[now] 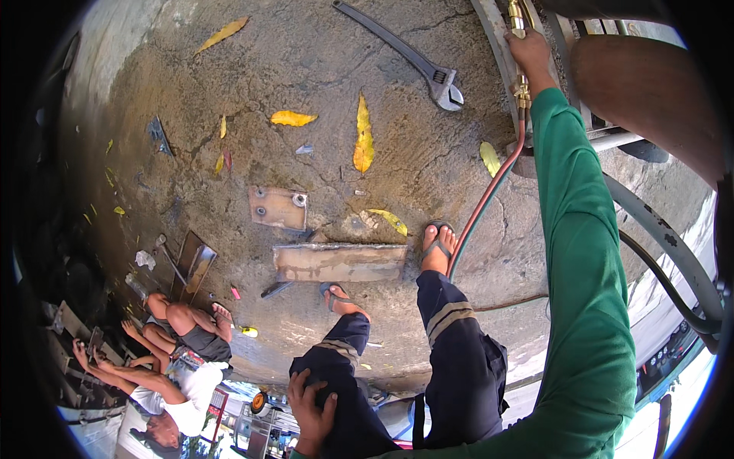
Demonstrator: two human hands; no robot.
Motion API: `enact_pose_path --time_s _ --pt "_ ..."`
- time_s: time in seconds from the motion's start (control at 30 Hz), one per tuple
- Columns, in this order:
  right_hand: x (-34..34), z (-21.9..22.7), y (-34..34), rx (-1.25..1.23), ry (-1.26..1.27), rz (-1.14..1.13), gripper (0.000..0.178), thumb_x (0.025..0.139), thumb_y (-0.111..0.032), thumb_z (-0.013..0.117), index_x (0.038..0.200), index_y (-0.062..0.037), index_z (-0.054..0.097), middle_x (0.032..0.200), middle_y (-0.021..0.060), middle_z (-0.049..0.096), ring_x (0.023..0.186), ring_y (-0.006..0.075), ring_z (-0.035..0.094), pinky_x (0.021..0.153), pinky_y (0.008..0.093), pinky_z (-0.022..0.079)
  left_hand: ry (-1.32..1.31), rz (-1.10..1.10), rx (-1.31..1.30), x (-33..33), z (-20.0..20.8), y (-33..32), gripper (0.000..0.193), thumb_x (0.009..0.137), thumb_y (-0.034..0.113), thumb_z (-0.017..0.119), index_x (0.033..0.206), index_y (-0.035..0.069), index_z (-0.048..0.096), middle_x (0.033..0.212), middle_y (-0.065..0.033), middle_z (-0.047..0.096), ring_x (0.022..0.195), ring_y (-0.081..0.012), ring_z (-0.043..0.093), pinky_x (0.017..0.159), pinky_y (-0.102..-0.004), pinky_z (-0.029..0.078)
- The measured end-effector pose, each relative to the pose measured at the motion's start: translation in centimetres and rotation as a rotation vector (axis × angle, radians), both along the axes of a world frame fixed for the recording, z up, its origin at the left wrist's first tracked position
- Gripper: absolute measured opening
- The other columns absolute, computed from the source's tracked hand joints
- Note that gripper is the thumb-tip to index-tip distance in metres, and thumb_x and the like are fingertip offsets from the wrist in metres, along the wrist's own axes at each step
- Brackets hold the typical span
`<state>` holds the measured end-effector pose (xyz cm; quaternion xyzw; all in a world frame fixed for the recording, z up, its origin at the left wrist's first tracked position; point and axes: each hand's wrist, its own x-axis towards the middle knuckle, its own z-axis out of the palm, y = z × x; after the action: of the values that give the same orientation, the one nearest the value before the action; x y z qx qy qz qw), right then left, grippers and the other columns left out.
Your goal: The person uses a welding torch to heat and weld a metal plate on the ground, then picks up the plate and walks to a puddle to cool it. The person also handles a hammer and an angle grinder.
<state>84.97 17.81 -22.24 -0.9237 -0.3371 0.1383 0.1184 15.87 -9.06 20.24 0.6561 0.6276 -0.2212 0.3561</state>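
My right hand (529,55), at the end of a green sleeve, is wrapped round a brass gas torch (523,93) at the upper right. A red hose (489,195) and a green one run from its lower end down past my right foot. The torch's far end is cut off by the picture's upper edge. My left hand (312,413) lies on my left leg (340,382) near the lower edge, fingers apart and holding nothing.
An adjustable wrench (409,55) lies on the concrete. Before my feet lie a long steel plate (340,262) and a smaller plate (277,208). Metal framing (493,27) stands at the upper right. Another person (183,382) sits at the lower left, beside scattered metal pieces.
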Motion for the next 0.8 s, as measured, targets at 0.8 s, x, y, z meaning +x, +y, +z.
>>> enact_pose_path --time_s 0.8 --pt "-48.8 31.2 -31.7 -0.048 1.406 -0.067 0.056 0.091 -0.001 0.069 0.143 0.0014 0.047 0.135 0.0153 0.058 0.113 0.0206 0.061 0.094 0.0333 0.053 0.111 0.06 -0.156 -5.5 1.0 -10.7 0.033 0.082 0.028 0.079 0.111 0.015 0.069 0.118 -0.0052 0.068 0.117 -0.0289 0.061 0.11 -0.0562 0.035"
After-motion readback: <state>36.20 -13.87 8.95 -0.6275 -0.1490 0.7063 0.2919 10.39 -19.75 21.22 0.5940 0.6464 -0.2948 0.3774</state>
